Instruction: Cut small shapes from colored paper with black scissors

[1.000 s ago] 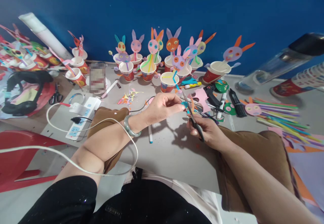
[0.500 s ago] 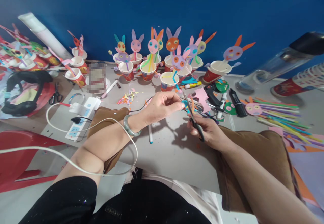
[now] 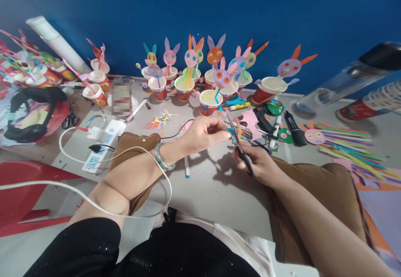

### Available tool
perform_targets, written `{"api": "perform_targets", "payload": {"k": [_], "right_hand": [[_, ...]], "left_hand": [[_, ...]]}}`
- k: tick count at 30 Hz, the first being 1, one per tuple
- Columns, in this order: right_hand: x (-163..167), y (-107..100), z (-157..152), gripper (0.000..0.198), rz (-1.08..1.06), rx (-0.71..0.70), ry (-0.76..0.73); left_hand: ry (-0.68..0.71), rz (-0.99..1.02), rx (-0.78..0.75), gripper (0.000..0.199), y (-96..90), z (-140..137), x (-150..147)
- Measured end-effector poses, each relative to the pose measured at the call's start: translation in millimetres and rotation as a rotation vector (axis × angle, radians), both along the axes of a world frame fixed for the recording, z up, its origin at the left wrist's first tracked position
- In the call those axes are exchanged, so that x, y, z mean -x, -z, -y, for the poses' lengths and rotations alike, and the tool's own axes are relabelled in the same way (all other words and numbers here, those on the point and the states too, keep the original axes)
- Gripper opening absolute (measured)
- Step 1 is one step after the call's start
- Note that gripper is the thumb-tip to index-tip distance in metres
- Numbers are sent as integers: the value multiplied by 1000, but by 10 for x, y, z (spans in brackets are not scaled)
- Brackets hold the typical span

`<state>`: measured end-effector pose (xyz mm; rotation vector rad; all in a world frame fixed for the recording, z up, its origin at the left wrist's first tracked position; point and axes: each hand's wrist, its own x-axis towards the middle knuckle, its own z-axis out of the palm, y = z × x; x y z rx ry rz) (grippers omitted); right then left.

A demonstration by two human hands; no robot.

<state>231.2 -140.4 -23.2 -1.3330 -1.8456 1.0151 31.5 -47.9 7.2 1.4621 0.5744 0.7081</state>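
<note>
My left hand (image 3: 208,134) pinches a small piece of blue paper (image 3: 230,131) between thumb and fingers over the table. In my right hand (image 3: 255,162) is a pair of scissors (image 3: 246,161) with dark handles, its blades pointing up and away from me beside the blue paper. Whether the blades touch the paper I cannot make out. Just beyond my hands stands a paper cup (image 3: 210,106) with a purple rabbit-faced figure (image 3: 222,77) on a blue stem. A pink paper scrap (image 3: 250,123) lies to the right of the scissors.
Several more cups with rabbit figures line the blue wall (image 3: 200,5). To the right are a black marker (image 3: 293,130), a glue gun (image 3: 263,120), colourful strips (image 3: 351,143) and a brown cushion (image 3: 316,210). A power strip (image 3: 103,147) and white cable (image 3: 169,189) lie left.
The blue paper and my left hand have shifted very slightly to the right and down. My right hand stays nearly in place with the scissors. The whole view has drifted a little.
</note>
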Motion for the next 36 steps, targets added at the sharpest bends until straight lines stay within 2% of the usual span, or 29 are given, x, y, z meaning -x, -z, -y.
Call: {"api": "perform_targets", "payload": {"k": [14,19,28,36], "right_hand": [[1,13,-1,54,-4,-12,3],[9,-1,-3,56,0,-24,13],[7,11,-5,55,-4,-15,2],[-5,25,-12,54,-5,-17,-2]], "left_hand": [[-31,-4,-6,20,-64,-29,33],[-50,-47,-55,32,-107,-18,55],[16,15,7,31,12,-27,8],[27,0,8,30,-1,-18,8]]}}
